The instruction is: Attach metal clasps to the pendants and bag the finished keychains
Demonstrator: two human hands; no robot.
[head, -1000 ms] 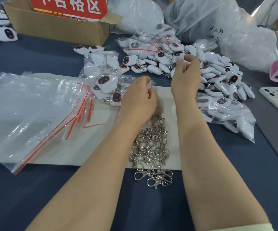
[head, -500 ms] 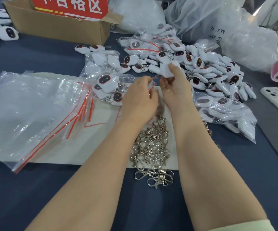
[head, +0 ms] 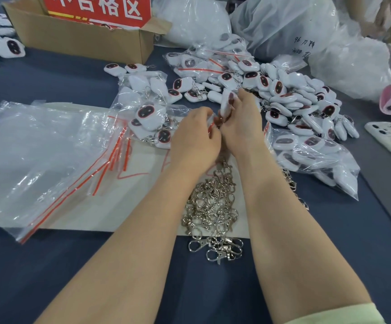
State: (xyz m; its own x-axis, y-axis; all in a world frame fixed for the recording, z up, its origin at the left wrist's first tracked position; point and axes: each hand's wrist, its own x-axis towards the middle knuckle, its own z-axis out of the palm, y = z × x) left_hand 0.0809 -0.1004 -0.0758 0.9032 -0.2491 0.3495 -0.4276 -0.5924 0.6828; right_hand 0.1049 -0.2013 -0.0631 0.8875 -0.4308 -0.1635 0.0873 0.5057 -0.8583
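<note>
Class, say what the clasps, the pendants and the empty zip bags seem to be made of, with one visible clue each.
Clasps: metal, probably plated, shiny silver with bright glints.
Pendants: likely hard plastic, smooth glossy white shells with dark faces.
Empty zip bags: thin clear plastic film, see-through, crinkled, red seal strips.

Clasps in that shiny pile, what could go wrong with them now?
The clasps lie tangled between both forearms, so pulling one might drag others along, or an arm could sweep them off the white sheet. The right hand grips the pendant by its fingertips, close to the left hand; it could slip.
</note>
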